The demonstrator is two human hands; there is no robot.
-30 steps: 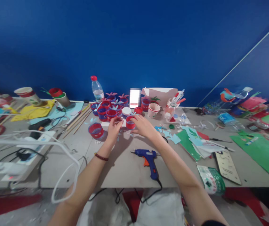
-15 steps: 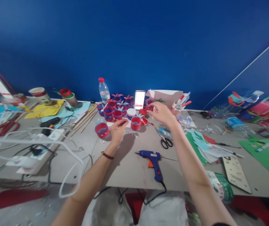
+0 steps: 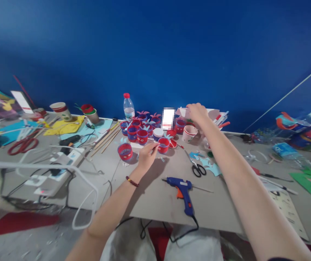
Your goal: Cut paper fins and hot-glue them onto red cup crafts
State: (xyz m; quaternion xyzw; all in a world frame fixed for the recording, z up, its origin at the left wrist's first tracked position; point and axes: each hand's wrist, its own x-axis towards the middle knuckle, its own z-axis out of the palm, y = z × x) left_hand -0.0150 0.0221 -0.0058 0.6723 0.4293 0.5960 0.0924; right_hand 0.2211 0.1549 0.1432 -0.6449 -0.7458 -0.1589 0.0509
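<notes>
My left hand (image 3: 147,156) is closed in a pinch, with a small white piece (image 3: 159,144) at its fingertips. Those fingertips are right by the left side of a small red cup (image 3: 163,145) with light-blue paper leaves. Farther back, my right hand (image 3: 198,113) is closed with bent fingers in front of a pale folded paper (image 3: 183,111). Its fingertips are partly hidden, so what they hold cannot be made out. Just below it stands a white paper cup (image 3: 189,134). Several red and purple cups with eyes and paper leaves cluster around a white-lidded jar (image 3: 158,133).
A blue glue gun (image 3: 181,189) lies near the front edge, with black-handled scissors (image 3: 198,169) and light-blue scraps (image 3: 210,166) behind it. A water bottle (image 3: 128,108) stands by the wall. Wooden sticks (image 3: 105,142), red scissors (image 3: 23,145) and a power strip (image 3: 60,177) are left.
My right hand has moved up and back from beside the cups to the pale paper, uncovering the white paper cup. My left hand has moved right, closer to the red cup. The view has shifted.
</notes>
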